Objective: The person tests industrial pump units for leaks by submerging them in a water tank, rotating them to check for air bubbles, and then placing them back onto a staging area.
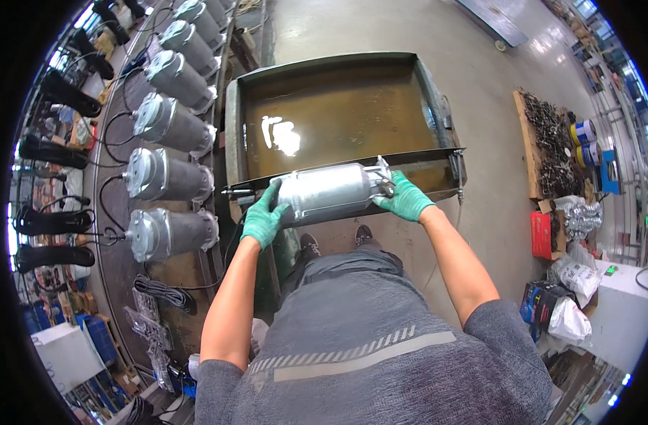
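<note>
A silver cylindrical electric pump [327, 190] lies sideways across the near edge of a metal tank [232, 134] of brownish water. My left hand [263, 216], in a green glove, grips its left end with the thumb apart from the fingers. At the other end, my right hand [405, 196], gloved the same, is closed around the fitting side. The undersides of both grips are hidden. A thin black cable runs from near the pump's left end toward a coiled black cable [164, 292] on the bench.
To the left, a bench carries a row of several similar silver pumps [171, 177] with black cable bundles [54, 219] beside them. On the right stand a wooden pallet [526, 145] of dark metal parts, cans [584, 132], a red box [541, 235] and a white cabinet [625, 304].
</note>
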Action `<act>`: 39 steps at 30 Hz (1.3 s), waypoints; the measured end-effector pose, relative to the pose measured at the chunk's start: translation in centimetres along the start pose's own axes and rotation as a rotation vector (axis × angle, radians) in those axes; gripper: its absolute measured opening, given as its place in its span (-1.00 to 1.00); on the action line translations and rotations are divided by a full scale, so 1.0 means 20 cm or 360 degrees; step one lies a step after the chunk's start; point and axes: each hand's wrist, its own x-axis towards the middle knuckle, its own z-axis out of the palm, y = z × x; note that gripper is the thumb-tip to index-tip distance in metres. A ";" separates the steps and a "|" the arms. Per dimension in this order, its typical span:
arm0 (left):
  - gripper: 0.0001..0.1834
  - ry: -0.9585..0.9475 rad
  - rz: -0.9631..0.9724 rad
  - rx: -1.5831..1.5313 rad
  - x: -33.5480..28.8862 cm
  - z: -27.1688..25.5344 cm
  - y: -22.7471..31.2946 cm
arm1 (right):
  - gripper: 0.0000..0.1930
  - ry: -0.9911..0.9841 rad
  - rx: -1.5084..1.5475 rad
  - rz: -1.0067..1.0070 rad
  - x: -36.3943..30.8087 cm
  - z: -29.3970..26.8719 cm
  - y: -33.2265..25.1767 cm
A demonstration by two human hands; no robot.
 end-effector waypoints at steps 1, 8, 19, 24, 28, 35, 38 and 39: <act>-0.25 -0.0001 -0.0019 0.0048 -0.01 -0.01 0.02 | -0.28 0.0028 -0.0031 -0.0048 0.00 0.00 -0.03; -0.28 -0.0027 0.0053 0.0155 0.05 -0.06 0.06 | -0.60 0.0157 0.0027 -0.0369 0.04 0.09 0.15; -0.30 0.0040 0.0055 0.0219 0.00 -0.02 -0.01 | -0.48 -0.0019 0.0039 -0.0005 0.05 0.05 0.06; -0.28 -0.0032 0.0010 0.0321 0.00 -0.03 0.00 | -0.57 0.0197 0.0129 0.0061 0.04 0.08 0.00; -0.24 0.0036 0.0118 0.0277 0.00 -0.03 -0.03 | -0.64 0.0421 0.0451 0.0260 0.05 0.17 -0.04; -0.65 0.0745 -0.0609 -0.0962 0.14 -0.19 -0.62 | -0.52 0.0579 0.0582 0.0208 0.07 0.26 0.03; -0.61 0.0618 -0.0880 -0.1644 0.23 -0.29 -0.66 | -0.52 0.0465 0.0476 0.0312 0.05 0.19 0.22; -0.60 0.0587 -0.0943 -0.1593 0.25 -0.31 -0.67 | -0.50 0.0518 0.0633 0.0212 0.06 0.19 0.21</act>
